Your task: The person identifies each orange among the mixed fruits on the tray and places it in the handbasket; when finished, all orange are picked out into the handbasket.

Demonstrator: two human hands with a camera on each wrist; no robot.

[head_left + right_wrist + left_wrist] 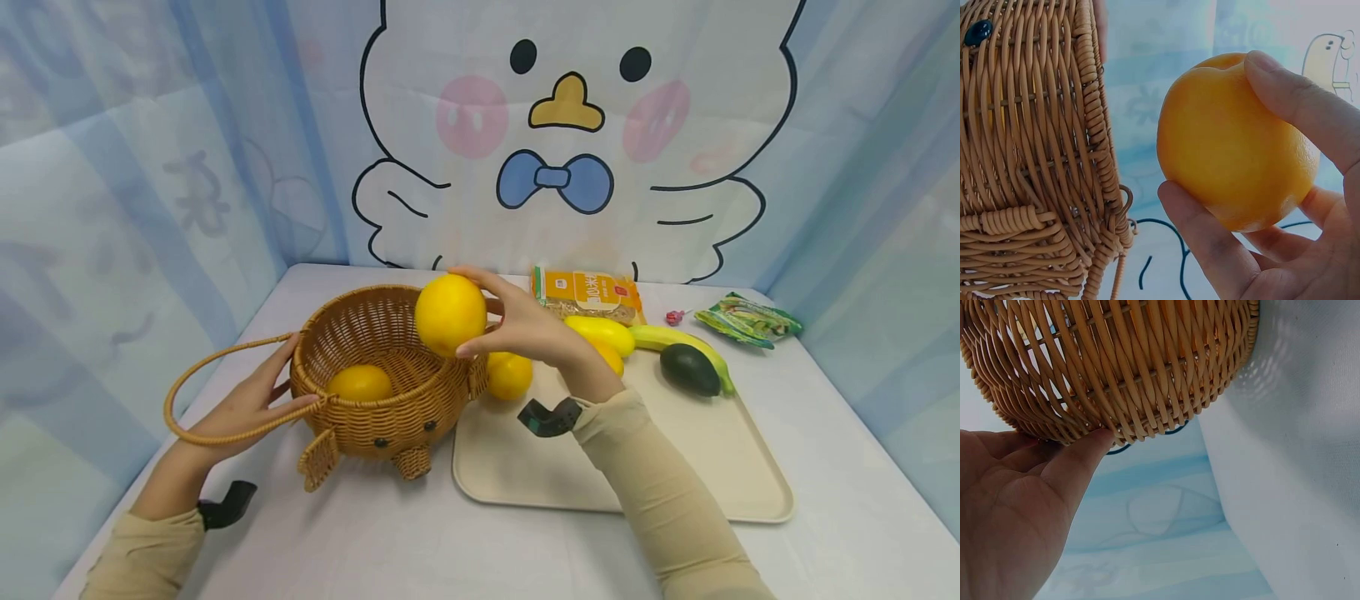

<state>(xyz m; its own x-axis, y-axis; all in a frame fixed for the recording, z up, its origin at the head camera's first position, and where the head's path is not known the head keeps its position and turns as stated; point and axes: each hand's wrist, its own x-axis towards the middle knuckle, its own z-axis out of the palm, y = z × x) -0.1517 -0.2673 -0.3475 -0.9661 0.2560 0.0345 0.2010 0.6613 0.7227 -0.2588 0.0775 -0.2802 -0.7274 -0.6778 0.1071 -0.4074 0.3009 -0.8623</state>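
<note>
Your right hand (528, 329) grips a smooth, round yellow-orange fruit (450, 315), dimple beside the thumb tip, between thumb and fingers; your left hand (243, 410) rests spread fingers against the wicker basket (408, 417).

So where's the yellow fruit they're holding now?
In the head view, the yellow fruit is just left of centre, gripped by the right hand near the right rim of the wicker basket; the right wrist view shows it apart from the basket.

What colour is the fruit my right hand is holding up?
The fruit is yellow, leaning towards orange; it shows best in the right wrist view.
</note>
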